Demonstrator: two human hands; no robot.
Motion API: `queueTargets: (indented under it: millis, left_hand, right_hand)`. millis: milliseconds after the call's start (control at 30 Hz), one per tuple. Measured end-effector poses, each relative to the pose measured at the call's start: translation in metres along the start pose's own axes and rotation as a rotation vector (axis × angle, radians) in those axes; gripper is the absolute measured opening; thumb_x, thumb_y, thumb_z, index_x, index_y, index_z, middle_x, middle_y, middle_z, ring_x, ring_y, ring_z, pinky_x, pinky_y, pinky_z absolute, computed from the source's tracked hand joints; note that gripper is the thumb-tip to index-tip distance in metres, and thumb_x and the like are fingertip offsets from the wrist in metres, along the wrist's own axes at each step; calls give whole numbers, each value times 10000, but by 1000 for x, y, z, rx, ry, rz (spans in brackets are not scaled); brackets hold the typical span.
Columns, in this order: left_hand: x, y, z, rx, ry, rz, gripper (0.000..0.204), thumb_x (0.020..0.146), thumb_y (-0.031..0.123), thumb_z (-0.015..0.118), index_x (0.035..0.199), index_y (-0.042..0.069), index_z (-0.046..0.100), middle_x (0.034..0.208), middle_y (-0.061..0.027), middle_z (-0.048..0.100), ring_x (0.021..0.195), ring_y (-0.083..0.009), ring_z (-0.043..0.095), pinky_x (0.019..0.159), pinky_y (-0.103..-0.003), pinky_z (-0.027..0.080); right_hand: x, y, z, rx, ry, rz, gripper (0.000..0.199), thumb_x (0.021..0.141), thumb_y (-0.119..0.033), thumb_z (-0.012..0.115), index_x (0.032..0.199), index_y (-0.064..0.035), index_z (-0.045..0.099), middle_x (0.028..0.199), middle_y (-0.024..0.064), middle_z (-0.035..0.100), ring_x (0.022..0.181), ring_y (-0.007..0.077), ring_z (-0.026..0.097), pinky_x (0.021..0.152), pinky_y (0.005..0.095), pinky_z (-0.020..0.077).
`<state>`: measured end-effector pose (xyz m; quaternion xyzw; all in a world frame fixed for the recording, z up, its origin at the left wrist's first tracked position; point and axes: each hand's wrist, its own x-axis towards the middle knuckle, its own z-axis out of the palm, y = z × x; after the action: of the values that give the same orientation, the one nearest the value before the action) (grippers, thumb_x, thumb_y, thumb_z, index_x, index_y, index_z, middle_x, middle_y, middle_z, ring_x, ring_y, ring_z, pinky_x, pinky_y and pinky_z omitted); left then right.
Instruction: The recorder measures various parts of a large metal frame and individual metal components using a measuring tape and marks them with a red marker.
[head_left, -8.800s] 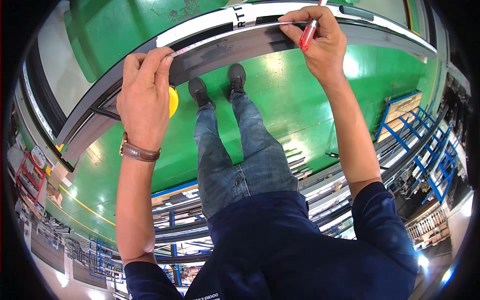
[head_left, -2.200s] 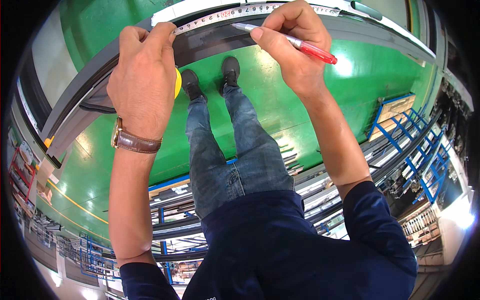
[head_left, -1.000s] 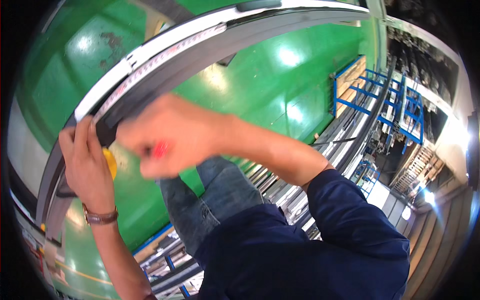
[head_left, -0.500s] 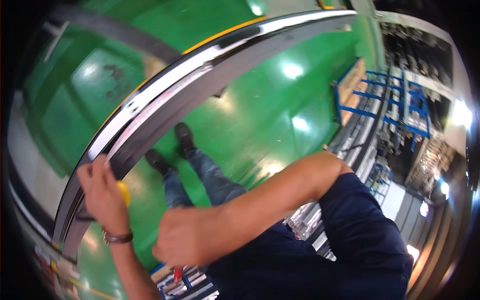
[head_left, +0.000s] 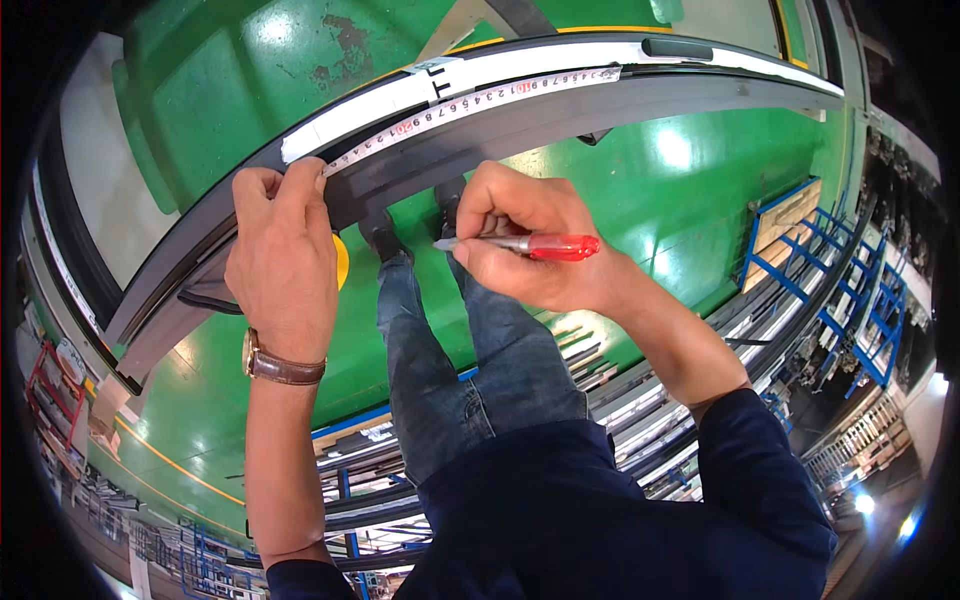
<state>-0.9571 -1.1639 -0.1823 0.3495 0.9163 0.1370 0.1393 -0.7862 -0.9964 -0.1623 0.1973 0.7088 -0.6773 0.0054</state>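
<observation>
A white measuring blade (head_left: 480,98) with dark and red figures lies along a long dark metal profile (head_left: 420,165), which runs across in front of me. My left hand (head_left: 285,250) is closed on the tape measure, thumb and fingertips at the blade by the profile's edge. Part of its yellow case (head_left: 342,262) shows beside the palm; the rest is hidden. My right hand (head_left: 525,235) pinches a grey marker pen (head_left: 505,243) with a red end (head_left: 563,247). Its tip points left, apart from the profile.
White film (head_left: 560,52) covers the profile's far side, with a black oblong piece (head_left: 677,50) on it. Racks of long bars (head_left: 640,425) stand close behind my legs. A blue-framed cart (head_left: 790,245) stands at the right on the green floor (head_left: 640,200).
My right hand has come up from low near my body toward the profile, bringing the marker pen into clear sight. The view has turned, and both hands now sit farther right in it.
</observation>
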Motion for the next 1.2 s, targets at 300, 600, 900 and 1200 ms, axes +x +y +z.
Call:
queueTargets:
  millis: [300,600,900,1200]
  left_hand:
    - [-1,-2,3,15,18,30,132,1022,213,628,1113,174,715,1053,-96,585,804,-333,660,636,-448,525]
    - [-2,-3,5,-14,62,65,137,1016,223,645,1104,163,730,1036,-86,588,764,-320,664,617,-440,526]
    - [-4,-8,5,2,59,59,154,1016,236,645,1118,166,737,1035,-81,590,776,-316,676,623,-445,533]
    - [-4,-6,5,5,44,54,142,1001,212,655,1113,163,727,1029,-84,584,770,-310,676,627,-442,542]
  right_hand:
    - [2,8,-2,34,41,65,156,873,-34,705,856,-35,551,724,3,558,633,58,515,563,256,410]
    - [37,14,6,-75,224,-132,170,861,-93,716,843,-34,557,715,17,572,634,77,516,573,272,441]
    - [63,23,21,-146,292,-202,156,793,-75,705,815,-28,558,715,58,584,642,141,561,601,301,478]
    - [63,26,20,-230,306,-270,178,767,-62,734,798,-22,563,720,55,585,627,136,556,589,294,470]
